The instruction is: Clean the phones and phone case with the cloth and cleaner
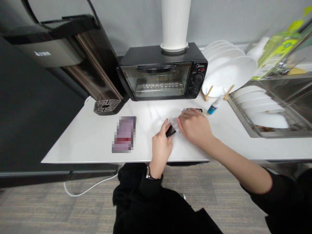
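Note:
My left hand [162, 144] is closed around a small, glossy black rectangular object [171, 131] on the white counter, near its front edge. Just to the right, my right hand [194, 125] has its fingers curled downward, slightly blurred by motion. Something thin and whitish [174, 123] shows at its fingertips; I cannot tell what it is. Partly hidden behind that hand lies a flat black-rimmed thing [198, 110]. A small white spray bottle [213, 107] with a blue label stands beyond it, by the plate rack.
A black toaster oven [156, 81] stands at the back, carrying a white ribbed pot [175, 26]. On the left are a drinks dispenser [107, 105] and a blurred-out phone-shaped item [124, 135]. White plates [229, 73] and a sink [246, 122] with stacked dishes occupy the right.

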